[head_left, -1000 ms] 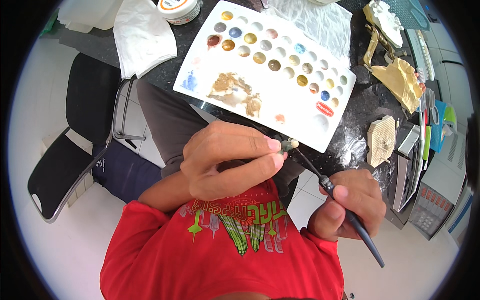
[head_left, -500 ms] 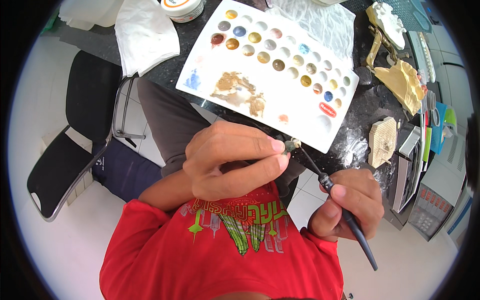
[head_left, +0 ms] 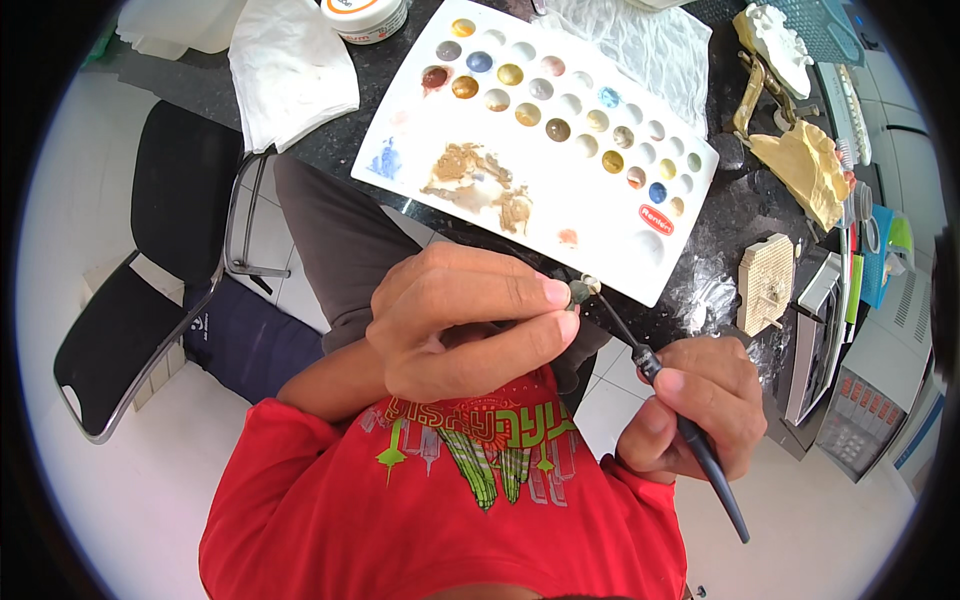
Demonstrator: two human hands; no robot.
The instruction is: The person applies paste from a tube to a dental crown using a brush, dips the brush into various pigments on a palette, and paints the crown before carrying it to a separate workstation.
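My left hand (head_left: 465, 320) pinches a small grey-green piece (head_left: 579, 293) between thumb and fingertips. At the end of that piece sits a tiny cream-coloured dental crown (head_left: 592, 284). A slim dark brush (head_left: 711, 465) is gripped like a pen in my right hand (head_left: 722, 395), and its thin tip meets the crown or lies just beside it. Both hands are held at the table's near edge, in front of a red shirt. Beyond them lies a white mixing palette (head_left: 590, 215) with rows of round wells of coloured paste and brown and blue smears on its flat part.
A white cloth (head_left: 290, 75) and a lidded white jar (head_left: 368, 20) lie at the back left. Crumpled gauze (head_left: 655, 50) is behind the palette. To the right are a yellow dental cast (head_left: 805, 170) and a beige pegged block (head_left: 766, 285). A black chair (head_left: 185, 195) stands left.
The brush has shifted very slightly left with my right hand, its tip staying at the crown. My left hand and the palette look unmoved.
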